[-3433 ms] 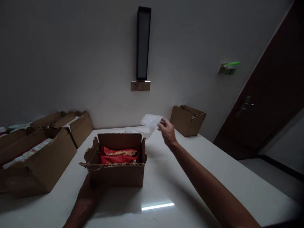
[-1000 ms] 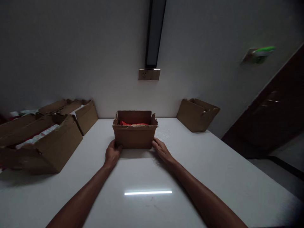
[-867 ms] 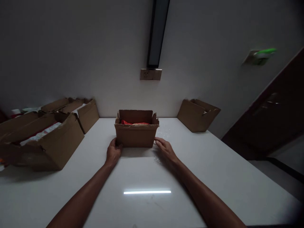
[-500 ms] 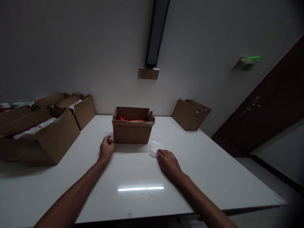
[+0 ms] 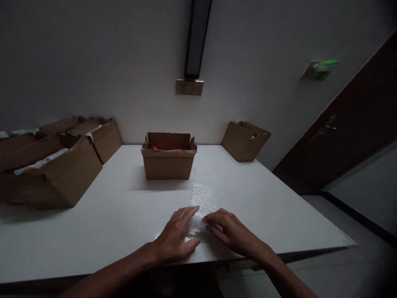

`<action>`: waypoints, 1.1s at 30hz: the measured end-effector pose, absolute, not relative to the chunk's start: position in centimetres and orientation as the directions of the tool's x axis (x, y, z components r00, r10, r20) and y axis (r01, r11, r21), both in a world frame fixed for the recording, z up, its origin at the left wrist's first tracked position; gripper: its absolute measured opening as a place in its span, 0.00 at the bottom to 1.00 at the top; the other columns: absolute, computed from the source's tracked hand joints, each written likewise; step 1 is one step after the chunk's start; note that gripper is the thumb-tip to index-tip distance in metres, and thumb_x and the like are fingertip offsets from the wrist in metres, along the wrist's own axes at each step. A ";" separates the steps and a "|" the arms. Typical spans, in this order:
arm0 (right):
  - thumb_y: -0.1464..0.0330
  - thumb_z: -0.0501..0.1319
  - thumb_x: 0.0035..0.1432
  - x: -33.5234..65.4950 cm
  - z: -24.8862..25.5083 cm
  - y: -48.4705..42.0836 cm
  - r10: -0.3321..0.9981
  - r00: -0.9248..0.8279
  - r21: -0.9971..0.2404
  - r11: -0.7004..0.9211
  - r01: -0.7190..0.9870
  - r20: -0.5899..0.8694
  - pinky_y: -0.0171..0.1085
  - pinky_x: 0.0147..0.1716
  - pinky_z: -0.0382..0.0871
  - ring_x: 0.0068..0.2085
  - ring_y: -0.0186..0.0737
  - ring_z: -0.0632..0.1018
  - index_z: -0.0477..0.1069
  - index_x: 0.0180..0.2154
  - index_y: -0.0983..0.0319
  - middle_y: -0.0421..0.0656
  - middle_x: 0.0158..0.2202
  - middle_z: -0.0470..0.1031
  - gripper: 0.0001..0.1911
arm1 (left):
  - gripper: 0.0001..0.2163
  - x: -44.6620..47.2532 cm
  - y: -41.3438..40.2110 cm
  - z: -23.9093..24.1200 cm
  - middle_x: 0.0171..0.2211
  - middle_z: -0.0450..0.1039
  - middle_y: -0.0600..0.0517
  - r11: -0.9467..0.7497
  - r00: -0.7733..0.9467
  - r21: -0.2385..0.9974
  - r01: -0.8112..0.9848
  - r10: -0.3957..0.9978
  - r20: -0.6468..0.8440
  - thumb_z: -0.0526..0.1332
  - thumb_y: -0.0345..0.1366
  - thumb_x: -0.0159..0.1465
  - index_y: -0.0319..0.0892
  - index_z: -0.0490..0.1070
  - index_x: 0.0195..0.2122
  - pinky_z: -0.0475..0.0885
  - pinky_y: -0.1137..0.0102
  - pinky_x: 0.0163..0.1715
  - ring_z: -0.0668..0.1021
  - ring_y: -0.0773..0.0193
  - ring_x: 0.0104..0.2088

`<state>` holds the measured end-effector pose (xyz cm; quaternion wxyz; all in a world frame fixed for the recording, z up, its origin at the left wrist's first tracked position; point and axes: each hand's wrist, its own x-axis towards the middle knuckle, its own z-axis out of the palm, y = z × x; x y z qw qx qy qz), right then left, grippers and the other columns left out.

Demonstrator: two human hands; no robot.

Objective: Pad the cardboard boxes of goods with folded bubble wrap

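**Fingers laid on a clear bubble sheet**

Fingers of both hands are spread flat and nothing is gripped. The left hand (image 5: 177, 236) and the right hand (image 5: 231, 232) are pressed on the near end of a clear bubble sheet (image 5: 202, 193), which lies flat on the white desk (image 5: 108, 215). From under the fingertips the sheet is stretched away towards the small open cardboard box (image 5: 168, 156), beside whose right corner its far end is seen.
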<state>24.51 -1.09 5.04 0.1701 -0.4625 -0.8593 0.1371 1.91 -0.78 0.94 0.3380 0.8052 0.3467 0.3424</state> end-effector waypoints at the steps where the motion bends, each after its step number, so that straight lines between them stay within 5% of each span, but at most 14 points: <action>1: 0.71 0.59 0.62 24.6 5.1 -1.5 0.844 -0.514 -0.438 0.525 0.730 0.155 0.39 0.38 0.72 0.37 0.41 0.79 0.78 0.43 0.58 0.44 0.36 0.82 0.11 | 0.32 2.4 -0.8 0.9 0.53 0.73 0.43 -0.451 0.518 0.836 0.314 0.819 0.247 0.62 0.29 0.55 0.42 0.60 0.63 0.68 0.57 0.55 0.74 0.54 0.52; 5: 0.66 0.61 0.63 25.4 4.3 -2.2 0.866 -0.376 -0.504 0.499 0.705 0.330 0.42 0.40 0.75 0.41 0.43 0.80 0.75 0.49 0.57 0.45 0.43 0.81 0.13 | 0.24 3.3 0.1 0.8 0.30 0.72 0.53 -0.202 0.403 0.928 0.314 0.913 0.063 0.58 0.29 0.59 0.39 0.65 0.59 0.68 0.69 0.35 0.73 0.64 0.31; 10: 0.72 0.61 0.63 26.4 2.6 -3.6 0.667 -0.211 -0.309 0.571 0.760 0.715 0.44 0.44 0.73 0.45 0.44 0.78 0.72 0.50 0.58 0.46 0.43 0.79 0.14 | 0.26 3.8 1.7 0.5 0.25 0.65 0.58 -0.163 0.338 0.905 0.392 0.941 0.023 0.58 0.29 0.58 0.38 0.63 0.60 0.63 0.72 0.30 0.69 0.66 0.27; 17: 0.72 0.60 0.61 24.9 0.3 -4.8 0.739 -0.468 -0.167 0.603 0.780 0.485 0.49 0.48 0.71 0.52 0.50 0.75 0.71 0.52 0.61 0.51 0.53 0.75 0.17 | 0.28 4.5 3.2 0.2 0.29 0.70 0.55 -0.188 0.334 0.832 0.522 0.942 0.004 0.58 0.29 0.58 0.39 0.62 0.61 0.67 0.70 0.33 0.71 0.65 0.29; 22: 0.76 0.53 0.64 24.6 -0.7 -3.2 0.732 -0.482 -0.142 0.608 0.781 0.481 0.49 0.46 0.70 0.49 0.49 0.77 0.73 0.49 0.62 0.51 0.49 0.79 0.16 | 0.26 3.6 1.9 -0.1 0.53 0.71 0.43 -0.455 0.352 0.736 0.501 0.884 0.307 0.60 0.35 0.61 0.43 0.62 0.61 0.70 0.57 0.50 0.74 0.54 0.49; 26: 0.76 0.53 0.65 24.7 -0.3 -3.2 0.755 -0.446 -0.286 0.616 0.734 0.481 0.46 0.42 0.71 0.43 0.46 0.79 0.73 0.47 0.61 0.49 0.44 0.81 0.14 | 0.24 2.1 0.0 -0.2 0.51 0.74 0.45 -0.635 0.525 0.630 0.447 0.756 0.390 0.59 0.31 0.61 0.45 0.64 0.60 0.67 0.53 0.54 0.73 0.52 0.53; 33: 0.68 0.55 0.68 24.7 1.3 -4.8 0.890 -0.281 -0.602 0.450 0.660 0.358 0.41 0.42 0.75 0.44 0.42 0.80 0.71 0.49 0.57 0.44 0.45 0.80 0.11 | 0.20 1.6 -0.6 1.2 0.41 0.78 0.47 -0.338 0.440 0.814 0.472 0.891 0.115 0.57 0.32 0.63 0.42 0.67 0.57 0.72 0.63 0.41 0.77 0.59 0.38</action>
